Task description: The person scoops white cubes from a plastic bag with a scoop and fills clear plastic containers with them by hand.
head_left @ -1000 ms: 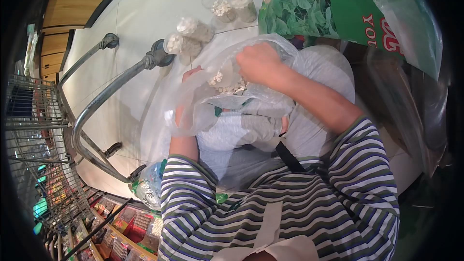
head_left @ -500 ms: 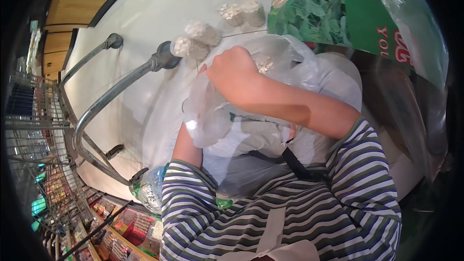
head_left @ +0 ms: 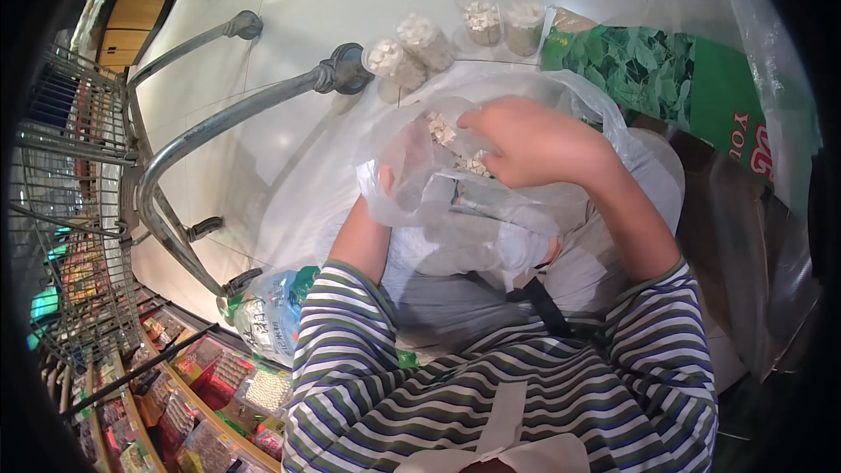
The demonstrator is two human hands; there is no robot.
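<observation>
My left hand (head_left: 405,158) shows through a translucent plastic container (head_left: 377,197), fingers curled around it; some of the fingers are hidden by the plastic. Across from it, my right hand (head_left: 543,142) reaches over a large clear plastic bag (head_left: 569,88), palm down, thumb and fingers apart. Whitish chopped pieces (head_left: 441,130) lie between the two hands, below the right fingertips. They look dry and irregular; their kind is not clear. The bag spreads over my lap and the floor.
Several clear tubs of similar pieces (head_left: 422,39) stand on the pale floor beyond the bag. A metal cart frame (head_left: 219,114) with a wire basket is at left. A green printed box (head_left: 631,74) stands at right. Packaged goods (head_left: 263,390) fill a shelf at lower left.
My right hand has moved right, from a closed shape by the container's mouth to spread fingers over the pieces. The container's opening and the left hand now show more. The view has shifted slightly.
</observation>
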